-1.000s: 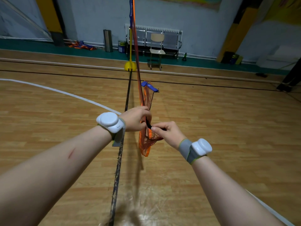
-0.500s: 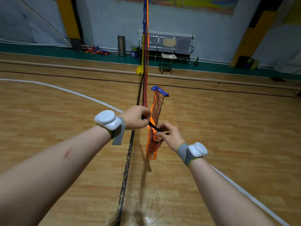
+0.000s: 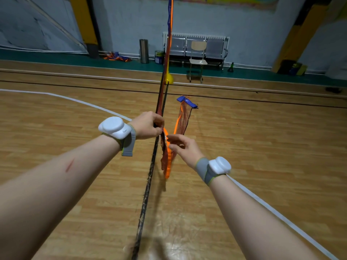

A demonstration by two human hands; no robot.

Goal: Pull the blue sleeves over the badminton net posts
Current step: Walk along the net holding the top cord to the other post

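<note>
An orange-and-dark-red badminton net (image 3: 169,44) runs from the far post on its yellow base (image 3: 168,79) down to my hands. My left hand (image 3: 148,125) grips the net's dark edge, fingers curled around it. Just right of it and slightly lower, my right hand (image 3: 181,147) pinches the orange band of the loose net end between thumb and fingertips. That loose end (image 3: 167,162) hangs below my hands and folds up to the right, and it ends in a blue sleeve (image 3: 186,101) sticking out sideways. No near post is visible.
A black floor line (image 3: 146,190) runs beneath the net over the wooden court. A chair (image 3: 197,61), a metal bench (image 3: 216,46), a steel bin (image 3: 144,51) and a paint can (image 3: 159,57) stand by the back wall. White court lines cross left and right.
The black cord stretched between my hands is no longer seen. My right hand now holds the orange band, and the loose end with the blue sleeve has swung out to the right.
</note>
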